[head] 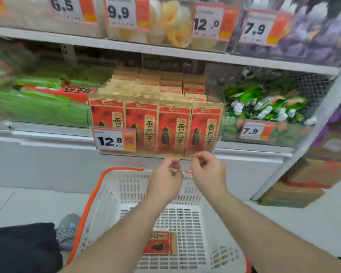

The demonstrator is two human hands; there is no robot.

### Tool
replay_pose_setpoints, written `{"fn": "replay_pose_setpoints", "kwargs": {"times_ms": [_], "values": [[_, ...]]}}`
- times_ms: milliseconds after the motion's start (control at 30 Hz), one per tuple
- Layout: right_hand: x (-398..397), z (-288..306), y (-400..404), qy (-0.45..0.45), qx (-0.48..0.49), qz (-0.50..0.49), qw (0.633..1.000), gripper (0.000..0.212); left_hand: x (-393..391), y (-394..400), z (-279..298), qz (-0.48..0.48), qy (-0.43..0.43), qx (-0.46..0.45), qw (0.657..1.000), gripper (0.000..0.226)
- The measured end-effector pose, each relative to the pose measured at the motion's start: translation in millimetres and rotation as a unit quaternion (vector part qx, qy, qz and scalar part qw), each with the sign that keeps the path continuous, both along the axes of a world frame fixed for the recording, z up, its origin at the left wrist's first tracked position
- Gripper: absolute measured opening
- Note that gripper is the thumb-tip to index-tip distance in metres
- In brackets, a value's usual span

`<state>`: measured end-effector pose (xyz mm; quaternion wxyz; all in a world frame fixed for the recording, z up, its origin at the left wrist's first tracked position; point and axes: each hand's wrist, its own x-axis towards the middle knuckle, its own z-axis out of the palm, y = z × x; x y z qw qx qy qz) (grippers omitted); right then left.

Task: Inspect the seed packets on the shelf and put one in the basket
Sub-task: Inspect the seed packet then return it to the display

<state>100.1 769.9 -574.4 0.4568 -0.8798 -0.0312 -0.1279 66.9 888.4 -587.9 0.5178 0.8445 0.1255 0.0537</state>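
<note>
Red-and-tan sunflower seed packet (159, 243) lies flat on the floor of the white basket (106, 198), both hands raised above it.

The left hand (164, 181) and the right hand (208, 172) hang side by side just under the clear acrylic shelf bin (215, 138), fingers loosely curled and holding nothing, neither one touching the bin as far as the view shows. Rows of matching seed packets (174, 129) stand upright in the bin, four across at the front, behind a 12.8 price tag (114, 139) clipped to its left front. The basket has an orange rim and sits on the pale floor below the shelf. Green packages (47, 103) fill the blurred bin to the left; a bin with a 7.9 price tag (253, 131) stands to the right.
</note>
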Motion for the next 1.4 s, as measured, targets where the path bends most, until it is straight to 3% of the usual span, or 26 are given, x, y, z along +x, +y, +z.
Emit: {"fn": "replay_pose_setpoints", "kwargs": {"times_ms": [100, 200, 267, 367, 467, 700, 933, 1067, 1267, 1400], "values": [[5, 52, -9, -0.153, 0.084, -0.032, 0.984, 0.013, 2, -5, 53, -0.007, -0.152, 0.083, 0.985, 0.029], [23, 91, -24, -0.245, 0.081, -0.043, 0.965, 0.011, 10, -7, 97, 0.003, -0.282, 0.22, 0.934, 0.035], [38, 112, -33, -0.216, 0.026, -0.033, 0.976, 0.015, 21, -9, 121, -0.003, -0.265, 0.329, 0.906, 0.051], [62, 133, -39, -0.1, -0.013, -0.003, 0.995, 0.032, 39, -12, 141, -0.03, -0.154, 0.445, 0.882, 0.074], [74, 143, -38, 0.025, 0.021, 0.042, 0.999, 0.032, 48, -15, 145, -0.072, -0.1, 0.492, 0.862, 0.067], [78, 158, -42, 0.113, 0.041, 0.099, 0.988, 0.028, 31, -12, 131, -0.068, -0.206, 0.443, 0.87, 0.045], [74, 167, -39, 0.169, -0.135, 0.177, 0.96, 0.014, 29, -10, 131, -0.068, -0.205, 0.436, 0.874, 0.034], [65, 176, -39, 0.234, -0.183, 0.251, 0.921, 0.023, 30, -8, 131, -0.067, -0.201, 0.442, 0.872, 0.031], [63, 168, -48, 0.149, -0.307, 0.233, 0.911, 0.012, 33, -5, 132, -0.058, -0.204, 0.408, 0.888, 0.033], [63, 166, -50, 0.078, -0.252, 0.188, 0.946, 0.009, 39, -3, 140, -0.041, -0.207, 0.293, 0.933, 0.039]]}}
